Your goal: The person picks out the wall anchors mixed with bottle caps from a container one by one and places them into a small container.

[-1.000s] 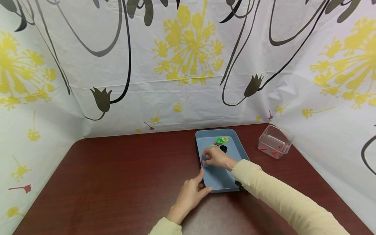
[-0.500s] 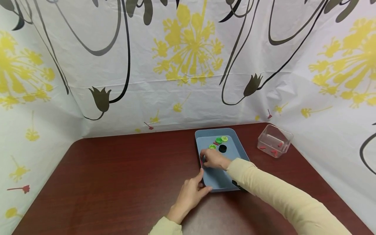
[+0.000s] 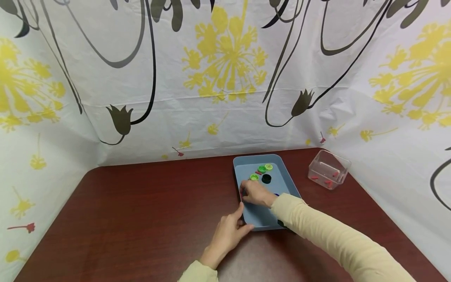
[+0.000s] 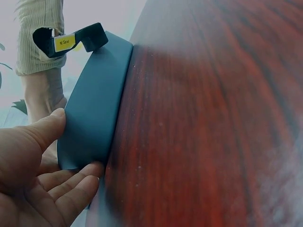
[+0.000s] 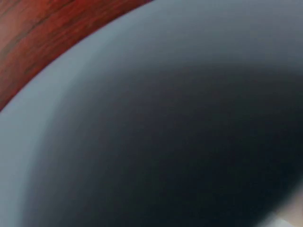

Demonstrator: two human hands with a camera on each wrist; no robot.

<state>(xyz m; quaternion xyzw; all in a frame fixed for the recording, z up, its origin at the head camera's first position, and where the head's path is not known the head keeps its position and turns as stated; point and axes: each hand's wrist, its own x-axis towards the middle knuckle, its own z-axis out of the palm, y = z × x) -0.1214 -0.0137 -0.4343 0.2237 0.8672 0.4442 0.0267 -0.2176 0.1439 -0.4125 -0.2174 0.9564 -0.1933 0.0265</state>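
Black piece [image 3: 266,179], green caps [image 3: 262,169] beyond right hand [image 3: 256,192], grip unclear; left hand [image 3: 227,233] loose against tray [image 3: 258,220].

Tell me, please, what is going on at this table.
A person's left hand touches the near left corner of a blue tray, while the right hand reaches inside along its left side. Whether it holds anything is hidden. Green caps and a black cap lie further back in the tray. A clear box holding red pieces stands to the right.
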